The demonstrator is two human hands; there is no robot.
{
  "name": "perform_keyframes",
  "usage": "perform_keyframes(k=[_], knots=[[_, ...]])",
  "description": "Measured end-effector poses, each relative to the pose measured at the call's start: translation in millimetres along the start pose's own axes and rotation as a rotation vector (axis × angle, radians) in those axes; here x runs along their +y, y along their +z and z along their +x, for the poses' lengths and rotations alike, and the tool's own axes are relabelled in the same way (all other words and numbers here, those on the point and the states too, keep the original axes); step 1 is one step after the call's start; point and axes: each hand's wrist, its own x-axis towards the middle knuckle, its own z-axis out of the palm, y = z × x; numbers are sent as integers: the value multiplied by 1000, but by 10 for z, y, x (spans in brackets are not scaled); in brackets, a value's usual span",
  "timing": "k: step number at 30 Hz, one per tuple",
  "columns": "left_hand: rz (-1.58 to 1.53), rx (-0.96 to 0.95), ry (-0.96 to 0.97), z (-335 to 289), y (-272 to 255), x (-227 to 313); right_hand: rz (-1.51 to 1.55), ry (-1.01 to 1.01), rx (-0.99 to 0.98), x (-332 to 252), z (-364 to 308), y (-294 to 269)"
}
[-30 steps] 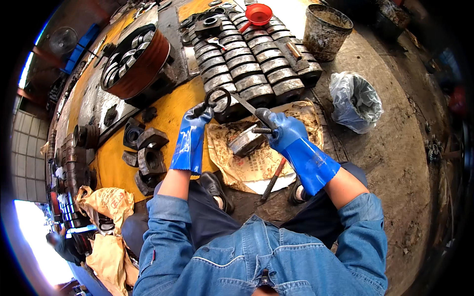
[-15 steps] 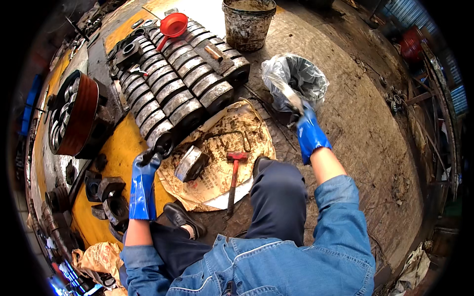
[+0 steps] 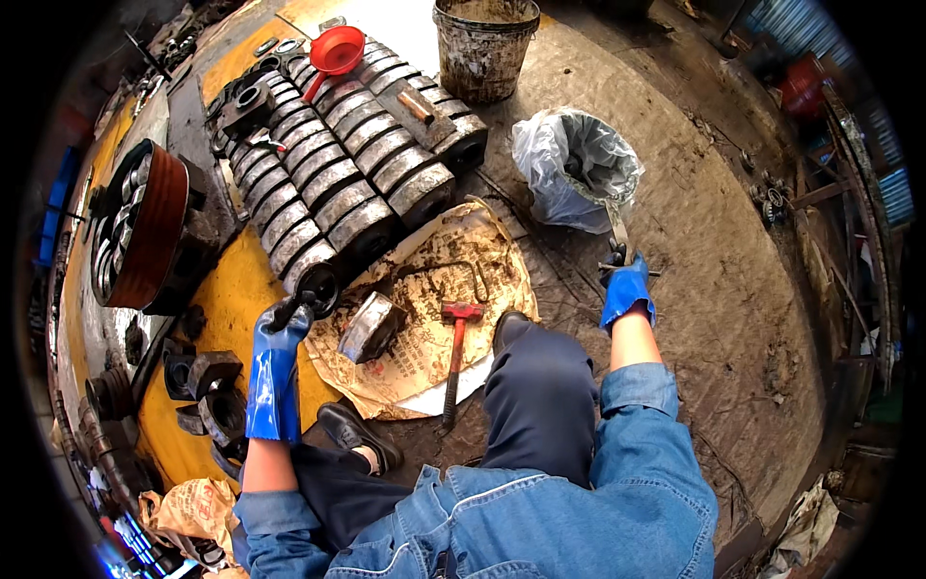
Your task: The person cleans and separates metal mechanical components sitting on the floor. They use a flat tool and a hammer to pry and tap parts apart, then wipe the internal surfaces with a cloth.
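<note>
My right hand (image 3: 627, 289), in a blue glove with dark, greasy fingers, is closed round a flat, pale-grey scraper-like tool (image 3: 617, 224). The tool's far end meets the near rim of a bucket (image 3: 546, 183) lined with clear plastic, with dark matter inside. My left hand (image 3: 275, 362), also blue-gloved, has its blackened fingers curled next to the dark round end (image 3: 318, 287) of a metal cylinder row; what they hold is hidden. On the stained paper sack (image 3: 434, 372) between my hands lie a thick metal ring (image 3: 372, 328) and a red-headed hammer (image 3: 460, 338).
Rows of metal rings (image 3: 338, 193) lie ahead, with a red funnel-like scoop (image 3: 337, 50) on top. A grimy bucket (image 3: 485, 58) stands beyond. A rusty drum (image 3: 152, 227) is at left, several nut-like metal pieces (image 3: 227, 410) below it.
My right hand has moved down and to the right, drawing the tool from the bucket's middle to its near rim. My left hand has barely shifted.
</note>
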Motion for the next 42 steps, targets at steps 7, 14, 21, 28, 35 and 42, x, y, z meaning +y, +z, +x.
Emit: perform_keyframes(k=[7,14,21,28,35,42], knots=[[-165,35,15,27,116,103,-295,-220,-79,-307,-478,114],[-844,70,-182,-29,49,327,-689,278,-568,-170,-1861,1418],[-1256,-144,-159,-66,-181,392,-987,369,-738,1046,-3175,1611],[-1334,-130,-311,-166,-181,428,-732,1150,-770,1533,-2801,1406],[-1200,-339,-496,-120,-186,393,-752,1130,-800,1739,-3186,1367],[-855,37,-145,-161,-197,226,-761,957,-859,1702,-3603,1466]])
